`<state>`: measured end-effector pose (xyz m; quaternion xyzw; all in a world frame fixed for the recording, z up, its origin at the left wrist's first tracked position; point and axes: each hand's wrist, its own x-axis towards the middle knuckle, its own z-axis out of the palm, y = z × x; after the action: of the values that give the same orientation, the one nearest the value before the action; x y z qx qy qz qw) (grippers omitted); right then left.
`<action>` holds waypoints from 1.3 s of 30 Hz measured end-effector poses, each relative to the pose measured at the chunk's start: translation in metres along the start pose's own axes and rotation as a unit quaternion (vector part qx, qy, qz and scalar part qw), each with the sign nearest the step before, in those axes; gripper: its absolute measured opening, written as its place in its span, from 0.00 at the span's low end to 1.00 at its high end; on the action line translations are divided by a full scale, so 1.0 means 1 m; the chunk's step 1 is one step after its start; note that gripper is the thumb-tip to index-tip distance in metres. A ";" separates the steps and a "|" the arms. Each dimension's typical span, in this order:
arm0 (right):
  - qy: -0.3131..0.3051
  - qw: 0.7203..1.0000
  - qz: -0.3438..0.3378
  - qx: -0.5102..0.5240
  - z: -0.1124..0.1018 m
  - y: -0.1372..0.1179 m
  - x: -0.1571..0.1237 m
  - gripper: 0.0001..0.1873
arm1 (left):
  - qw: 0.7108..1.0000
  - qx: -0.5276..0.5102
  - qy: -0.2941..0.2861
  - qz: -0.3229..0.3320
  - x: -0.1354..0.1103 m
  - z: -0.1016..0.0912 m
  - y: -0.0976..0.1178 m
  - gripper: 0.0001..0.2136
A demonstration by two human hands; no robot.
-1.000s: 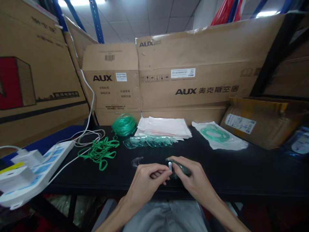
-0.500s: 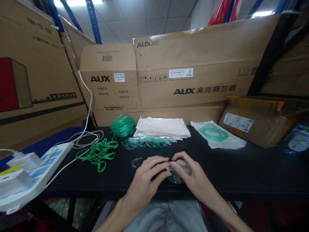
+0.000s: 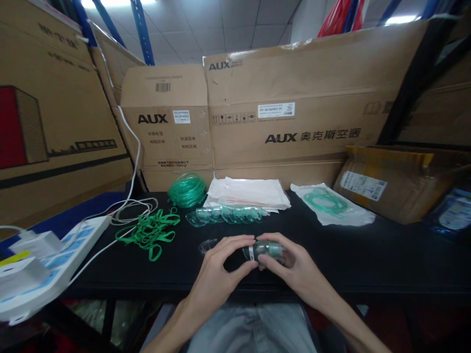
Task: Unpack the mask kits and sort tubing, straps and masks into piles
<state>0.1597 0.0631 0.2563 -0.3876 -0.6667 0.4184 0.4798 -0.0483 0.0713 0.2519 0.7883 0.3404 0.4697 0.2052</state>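
Several AUX cardboard boxes (image 3: 294,98) wall in the back of a black desk (image 3: 368,260), which carries a white power strip (image 3: 55,264) at the left edge, a stack of white bags (image 3: 250,192), a bagged green tube (image 3: 331,203), a coil of green tubing (image 3: 187,190), loose green elastic bands (image 3: 150,233) and a row of clear masks (image 3: 226,214). Both hands meet at the near edge. The left hand (image 3: 217,274) and right hand (image 3: 298,272) are closed from either side on one clear mask (image 3: 267,250), held just above the desk. A second ago the left fingers pinched a small metal strip (image 3: 251,253) upright beside the mask, which lay low under the right hand. Now the strip sits across the mask's left end and the mask is raised and turned on its side, so the strip looks fitted in place. A few clear curved pieces (image 3: 206,245) lie just left of the hands.
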 end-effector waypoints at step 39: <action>0.062 0.996 0.017 -0.061 0.001 0.007 0.002 0.17 | 0.970 0.203 -0.119 -0.063 0.007 -0.076 -0.041 0.16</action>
<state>0.1587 0.0668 0.2505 -0.4526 -0.6532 0.3605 0.4885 -0.1270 0.1045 0.2661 0.8408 0.4503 0.2800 0.1091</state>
